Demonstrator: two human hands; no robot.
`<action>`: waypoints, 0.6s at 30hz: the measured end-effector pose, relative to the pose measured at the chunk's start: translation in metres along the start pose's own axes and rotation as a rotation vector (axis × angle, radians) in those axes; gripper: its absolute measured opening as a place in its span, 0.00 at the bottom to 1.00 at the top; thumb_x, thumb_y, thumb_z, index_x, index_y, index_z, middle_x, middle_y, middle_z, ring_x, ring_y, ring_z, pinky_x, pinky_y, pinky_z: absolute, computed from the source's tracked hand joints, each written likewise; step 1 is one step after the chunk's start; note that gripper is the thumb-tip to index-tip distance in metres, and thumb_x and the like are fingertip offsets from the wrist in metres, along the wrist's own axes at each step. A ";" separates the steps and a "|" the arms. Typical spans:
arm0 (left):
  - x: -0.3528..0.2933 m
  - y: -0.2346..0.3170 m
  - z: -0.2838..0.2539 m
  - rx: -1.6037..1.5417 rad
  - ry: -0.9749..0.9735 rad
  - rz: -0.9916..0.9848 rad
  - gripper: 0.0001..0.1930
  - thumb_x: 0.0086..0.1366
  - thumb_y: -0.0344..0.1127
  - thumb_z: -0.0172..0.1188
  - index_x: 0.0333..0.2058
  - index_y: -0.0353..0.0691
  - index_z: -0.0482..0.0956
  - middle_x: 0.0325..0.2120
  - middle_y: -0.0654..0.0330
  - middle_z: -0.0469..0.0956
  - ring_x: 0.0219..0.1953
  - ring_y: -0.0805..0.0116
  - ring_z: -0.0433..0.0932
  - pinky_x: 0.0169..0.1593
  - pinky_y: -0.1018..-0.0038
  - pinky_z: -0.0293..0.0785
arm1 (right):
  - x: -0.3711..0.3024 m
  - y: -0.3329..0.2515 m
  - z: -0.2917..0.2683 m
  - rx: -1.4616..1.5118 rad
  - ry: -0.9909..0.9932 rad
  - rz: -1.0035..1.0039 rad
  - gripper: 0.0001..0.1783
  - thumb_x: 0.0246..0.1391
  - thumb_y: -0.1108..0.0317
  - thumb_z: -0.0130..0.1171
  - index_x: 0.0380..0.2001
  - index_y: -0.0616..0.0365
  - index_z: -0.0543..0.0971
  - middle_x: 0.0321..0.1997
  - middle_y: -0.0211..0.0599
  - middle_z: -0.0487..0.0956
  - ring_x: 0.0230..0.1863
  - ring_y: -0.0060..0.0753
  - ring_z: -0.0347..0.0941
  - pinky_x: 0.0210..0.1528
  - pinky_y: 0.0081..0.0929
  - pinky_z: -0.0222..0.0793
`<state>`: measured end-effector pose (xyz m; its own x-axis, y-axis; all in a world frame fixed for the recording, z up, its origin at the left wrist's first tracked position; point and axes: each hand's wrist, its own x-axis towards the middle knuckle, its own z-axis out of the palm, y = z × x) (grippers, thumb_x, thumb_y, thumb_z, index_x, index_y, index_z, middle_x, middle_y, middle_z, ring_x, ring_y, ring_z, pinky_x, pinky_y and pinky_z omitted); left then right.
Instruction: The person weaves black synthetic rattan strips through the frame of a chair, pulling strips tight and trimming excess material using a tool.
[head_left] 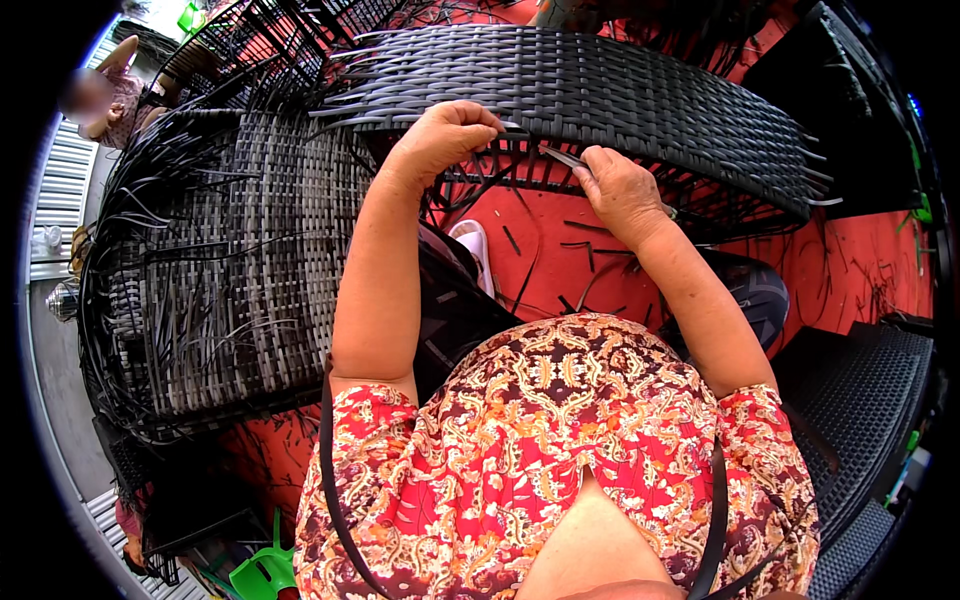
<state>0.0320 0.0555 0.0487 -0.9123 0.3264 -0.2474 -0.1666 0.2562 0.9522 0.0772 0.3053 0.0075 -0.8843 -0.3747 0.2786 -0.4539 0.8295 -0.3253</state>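
Observation:
A long curved woven panel of dark grey plastic wicker [590,85] lies across in front of me, loose strip ends sticking out at both ends. At its near edge my left hand [447,140] is closed, thumb and forefinger pinched on a wicker strip [511,126]. To the right, my right hand [622,193] is wrapped round a slim metal tool [563,157] with pointed jaws, scissors or pliers; I cannot tell which. Its tip is at the panel's edge, close to the strips. Most of its handle is hidden in my palm.
A large woven wicker piece [235,265] with many loose strips stands at my left. Cut strips are scattered on the red floor [540,235]. Dark woven pieces [860,400] are at the right. A green plastic thing [262,572] lies lower left. Another person [115,105] is at the far left.

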 end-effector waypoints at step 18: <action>0.013 -0.094 0.049 0.507 0.512 0.129 0.07 0.56 0.32 0.55 0.32 0.42 0.81 0.29 0.52 0.80 0.33 0.54 0.79 0.37 0.64 0.74 | 0.013 -0.001 0.017 0.097 -0.005 0.003 0.10 0.55 0.62 0.53 0.30 0.56 0.68 0.31 0.40 0.74 0.34 0.49 0.73 0.35 0.42 0.68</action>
<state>0.0544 0.0803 -0.0529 -0.9942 -0.0522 0.0938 0.0341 0.6750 0.7370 0.0642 0.2929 -0.0043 -0.8863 -0.3742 0.2728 -0.4591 0.7868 -0.4125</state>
